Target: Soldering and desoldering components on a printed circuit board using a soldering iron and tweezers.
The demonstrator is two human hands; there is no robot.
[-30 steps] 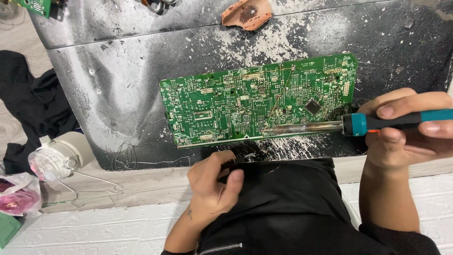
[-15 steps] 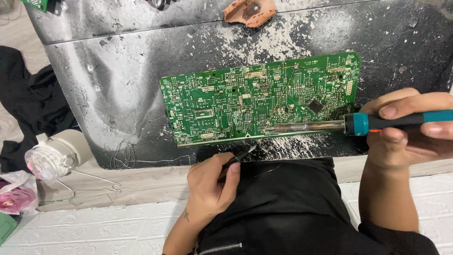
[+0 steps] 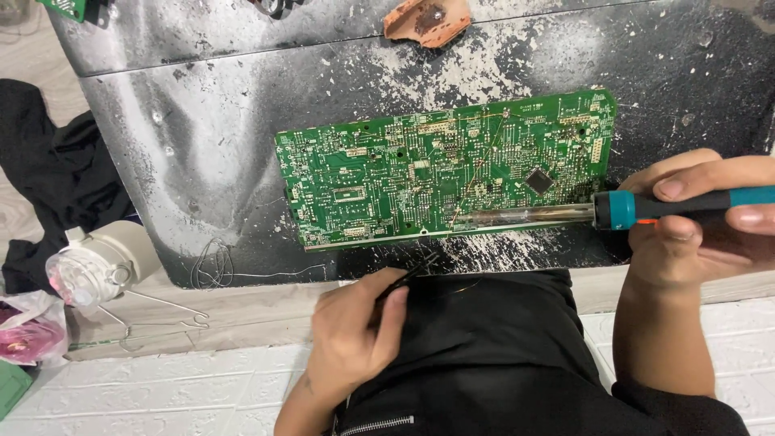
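Little moved: left hand (image 3: 355,331) stays pinched on thin dark tweezers (image 3: 408,278) below green circuit board (image 3: 448,173) | right hand (image 3: 698,218) fisted round teal-handled soldering iron (image 3: 565,214), metal tip on board's lower edge.

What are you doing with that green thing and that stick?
A person sits at a scuffed dark work surface with a green circuit board lying flat on it. The right hand holds a soldering iron with a teal and black handle, its metal tip resting on the board's lower edge. The left hand pinches black tweezers just below the board, not touching it. A white container sits off to the left.
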